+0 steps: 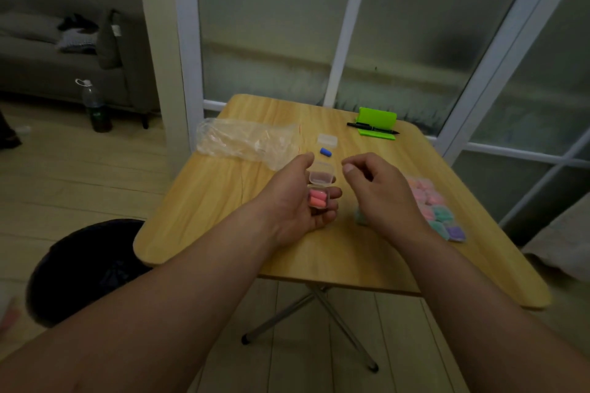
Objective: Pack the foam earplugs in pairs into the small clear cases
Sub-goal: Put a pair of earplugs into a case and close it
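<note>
Left hand: the left hand (303, 201) cradles the open clear case (320, 188) on its curled fingers with the thumb along the far side, so the tray stays level with its mouth up for loading.
Pair in the case: two pink-orange earplugs (315, 199) lie side by side in the lower half. The hinged lid stands back, away from the person, and is not yet closed.
Right hand: the right hand (380, 195) hovers just beside the case, fingers loosely curled and thumb close to forefinger, with nothing visible between them (well placed, I judge, to press the lid down).
Next stock: a single blue earplug (325, 151) lies on the counter (223, 201) just beyond the held case, with a second small case (328, 140) behind it, both within easy reach. No partner for the blue one is in view.
Finished pile: packed cases (440, 214) with pastel contents sit to the right, out of the working space. The right hand and wrist cover the pile's nearer side, so it cannot be counted.
Bag: a clear plastic bag (245, 143) lies flat to the left; whether anything remains inside cannot be told.
Hard to make out: in the dim light, whether the second case is empty.
</note>
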`<action>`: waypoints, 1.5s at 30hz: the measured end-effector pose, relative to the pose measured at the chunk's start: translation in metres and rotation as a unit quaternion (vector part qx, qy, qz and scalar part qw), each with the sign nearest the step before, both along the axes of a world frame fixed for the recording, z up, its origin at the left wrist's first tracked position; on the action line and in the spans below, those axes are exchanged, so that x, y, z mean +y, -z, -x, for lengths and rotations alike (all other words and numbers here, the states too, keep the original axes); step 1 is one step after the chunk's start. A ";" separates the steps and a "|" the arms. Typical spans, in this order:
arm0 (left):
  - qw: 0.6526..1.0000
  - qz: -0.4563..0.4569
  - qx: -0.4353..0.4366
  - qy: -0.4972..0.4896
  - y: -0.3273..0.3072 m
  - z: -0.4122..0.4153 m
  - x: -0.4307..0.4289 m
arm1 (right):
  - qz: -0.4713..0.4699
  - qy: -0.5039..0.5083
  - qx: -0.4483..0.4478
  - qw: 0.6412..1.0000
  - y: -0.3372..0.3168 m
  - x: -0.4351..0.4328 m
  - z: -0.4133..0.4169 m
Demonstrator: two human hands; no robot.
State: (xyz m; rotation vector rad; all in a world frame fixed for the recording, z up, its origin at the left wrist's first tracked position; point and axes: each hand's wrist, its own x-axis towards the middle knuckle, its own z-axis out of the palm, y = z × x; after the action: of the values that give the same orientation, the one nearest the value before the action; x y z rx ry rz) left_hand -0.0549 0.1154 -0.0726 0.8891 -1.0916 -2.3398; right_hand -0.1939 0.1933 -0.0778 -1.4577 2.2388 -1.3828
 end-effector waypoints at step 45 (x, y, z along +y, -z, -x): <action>0.992 0.120 -0.005 0.036 0.008 0.009 0.014 | -0.091 -0.110 0.235 0.961 -0.010 0.035 0.005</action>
State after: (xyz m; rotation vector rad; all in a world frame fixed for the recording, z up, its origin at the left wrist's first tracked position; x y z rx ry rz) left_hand -0.0637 0.1295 -0.0801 0.7842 -1.3951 -2.2003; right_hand -0.1991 0.2283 -0.0674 -2.0574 2.2790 -0.8010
